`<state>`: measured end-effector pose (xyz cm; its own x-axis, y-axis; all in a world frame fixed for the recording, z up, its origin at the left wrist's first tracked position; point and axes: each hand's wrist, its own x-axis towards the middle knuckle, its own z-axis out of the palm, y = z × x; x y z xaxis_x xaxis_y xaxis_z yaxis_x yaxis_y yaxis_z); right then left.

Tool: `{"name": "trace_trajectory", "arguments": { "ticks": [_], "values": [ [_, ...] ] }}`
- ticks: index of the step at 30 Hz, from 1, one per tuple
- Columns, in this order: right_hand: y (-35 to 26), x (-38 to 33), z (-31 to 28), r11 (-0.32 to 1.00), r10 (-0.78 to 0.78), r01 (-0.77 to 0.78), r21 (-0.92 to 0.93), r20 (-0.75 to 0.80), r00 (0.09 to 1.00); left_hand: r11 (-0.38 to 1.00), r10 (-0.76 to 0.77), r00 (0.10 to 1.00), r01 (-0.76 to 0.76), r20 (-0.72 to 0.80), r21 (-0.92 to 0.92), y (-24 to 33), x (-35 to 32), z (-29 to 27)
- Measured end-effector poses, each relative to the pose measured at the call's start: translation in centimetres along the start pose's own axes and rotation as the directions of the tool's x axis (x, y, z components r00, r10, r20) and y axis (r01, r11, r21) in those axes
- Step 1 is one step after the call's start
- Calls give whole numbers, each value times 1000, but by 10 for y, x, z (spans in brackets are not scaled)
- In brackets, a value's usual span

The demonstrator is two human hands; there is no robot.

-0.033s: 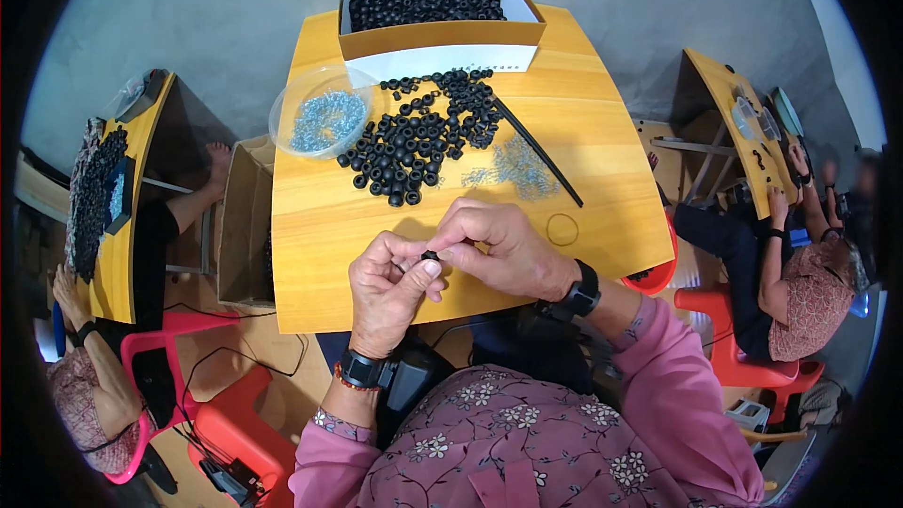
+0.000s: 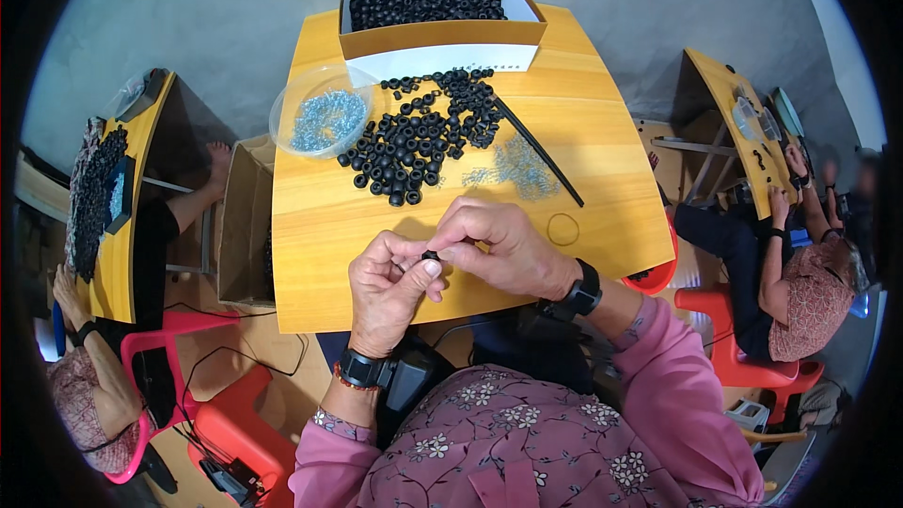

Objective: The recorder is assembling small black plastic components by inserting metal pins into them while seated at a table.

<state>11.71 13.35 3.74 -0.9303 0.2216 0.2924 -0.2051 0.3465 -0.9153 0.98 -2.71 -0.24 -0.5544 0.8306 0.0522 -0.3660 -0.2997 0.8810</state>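
Observation:
Above the near edge of the yellow wooden table, my left hand is closed, thumb and fingers pinching a small black rounded piece. My right hand is closed too, its fingertips pressed together at that same piece; whatever lies between them is hidden. Beyond the hands spreads a heap of black bead-like pieces with holes. To its right are many tiny clear, bluish parts in a loose pile. A thin black rod lies slantwise beside them, and a thin tan ring rests nearer my right hand.
A brown-and-white box of black pieces stands at the far edge. Left of the heap is a clear plastic bowl with small bluish parts. A cardboard carton stands left of the table. People sit at tables on both sides.

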Motion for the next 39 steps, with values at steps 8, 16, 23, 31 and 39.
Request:
{"name": "trace_trajectory", "arguments": {
  "ticks": [8, 16, 23, 31, 39],
  "values": [
    [-3, 3, -7, 996, -58, 61, -63, 51, 997, 995, -55, 998, 55, 13, -83, 2, 0, -1],
    [-4, 6, -5, 971, -152, 171, -168, 125, 981, 987, -86, 995, 92, 49, -131, 3, 0, -8],
    [-4, 4, -10, 910, -220, 277, -308, 208, 953, 976, -151, 987, 159, 62, -152, 9, 3, -3],
    [-10, 10, -16, 993, 6, 13, -121, 156, 988, 981, -180, 982, 184, 64, -66, 7, 4, -5],
    [-12, 13, -18, 997, -18, 30, -71, 168, 986, 987, -133, 989, 139, 64, -87, 5, 3, -4]
  ]
}}
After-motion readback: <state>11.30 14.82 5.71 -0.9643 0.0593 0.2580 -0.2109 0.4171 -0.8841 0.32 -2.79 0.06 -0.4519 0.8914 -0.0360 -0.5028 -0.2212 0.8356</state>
